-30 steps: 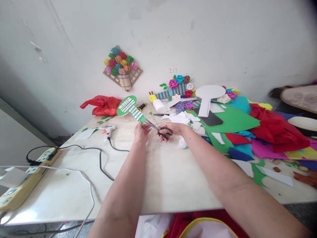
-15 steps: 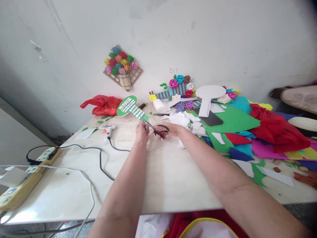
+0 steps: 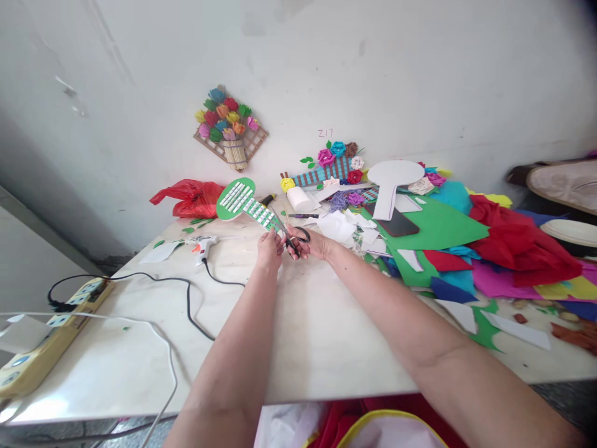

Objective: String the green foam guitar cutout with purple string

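My left hand pinches the lower end of a green paddle-shaped cutout, which has rows of white strips across its round head and its handle. The cutout is held above the table, tilted with its head to the upper left. In my right hand is a pair of scissors with black handles, fingers closed through the loops. The blades lie along the right edge of the cutout's handle, close to my left fingers. Whether the blades are apart or together is hard to make out.
A white glue gun lies left of my hands, and a yellow power strip with cables is at the left edge. White paper scraps, a white paddle-shaped cutout, a dark phone and coloured sheets cover the right side.
The scissors and my right hand have shifted slightly left and up, and the blades now point more steeply upward beside the handle. The green cutout has tilted a little.
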`<state>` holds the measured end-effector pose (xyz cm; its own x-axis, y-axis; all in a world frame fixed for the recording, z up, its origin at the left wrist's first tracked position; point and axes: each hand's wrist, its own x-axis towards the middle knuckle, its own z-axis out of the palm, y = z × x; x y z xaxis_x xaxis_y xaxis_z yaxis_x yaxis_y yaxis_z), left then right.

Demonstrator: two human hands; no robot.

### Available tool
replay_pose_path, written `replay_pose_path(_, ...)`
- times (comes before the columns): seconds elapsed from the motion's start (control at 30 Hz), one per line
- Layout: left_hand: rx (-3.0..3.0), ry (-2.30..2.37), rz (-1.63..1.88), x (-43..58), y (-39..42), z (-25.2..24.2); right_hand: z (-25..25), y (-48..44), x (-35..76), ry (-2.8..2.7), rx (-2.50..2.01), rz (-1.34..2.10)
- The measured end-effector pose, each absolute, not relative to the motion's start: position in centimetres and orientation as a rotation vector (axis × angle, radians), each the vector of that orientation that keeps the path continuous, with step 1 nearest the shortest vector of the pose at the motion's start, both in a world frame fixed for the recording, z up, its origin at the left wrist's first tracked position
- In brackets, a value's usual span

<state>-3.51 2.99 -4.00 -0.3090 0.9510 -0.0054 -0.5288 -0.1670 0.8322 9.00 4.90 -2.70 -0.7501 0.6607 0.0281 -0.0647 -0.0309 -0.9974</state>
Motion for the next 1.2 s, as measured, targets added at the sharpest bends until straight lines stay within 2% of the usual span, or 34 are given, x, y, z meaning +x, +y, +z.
replay_pose_path(0.47,0.639,0.883,1.677,-3.4,3.2,-4.2,-2.6,4.0,8.2,-1.447,-0.758,1.791)
replay_pose_path(0.93,0.693,0.902,1.600,-2.9,3.4,-4.4,-3.0,4.0,8.2,-1.407,-0.756,1.775)
replay_pose_path(1.2,0.783,0.808,1.584,-3.5,3.2,-4.8,-1.4,4.8,9.6,-1.350,-0.785,1.584)
